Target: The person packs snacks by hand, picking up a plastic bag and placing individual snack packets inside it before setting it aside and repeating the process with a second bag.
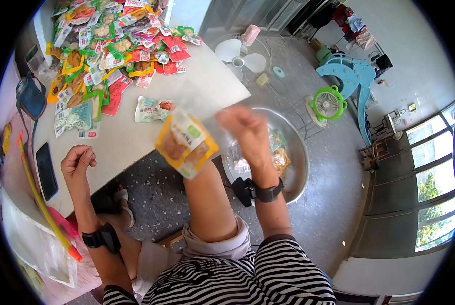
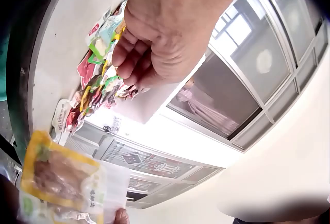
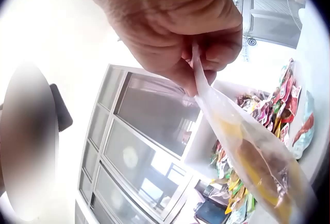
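Observation:
My right hand (image 1: 245, 132) pinches the clear edge of a yellow-bordered snack pouch (image 1: 186, 141) with brown food inside. The pouch hangs in the air left of that hand, above a bare knee, and looks blurred in the head view. Up close in the right wrist view, the edge of the pouch (image 3: 258, 162) runs between thumb and fingers. My left hand (image 1: 79, 162) is raised near the table's front edge, its fingers loosely curled with nothing in them. Ahead of it on the white table (image 1: 209, 76) lies a single white-and-teal pouch (image 1: 153, 109).
A large heap of colourful snack packets (image 1: 110, 40) covers the table's far left. A metal basin (image 1: 301, 175) with several pouches stands on the floor at right. A phone (image 1: 46, 170) and a blue bag (image 1: 30, 96) lie at the left. Fans (image 1: 329, 103) stand beyond.

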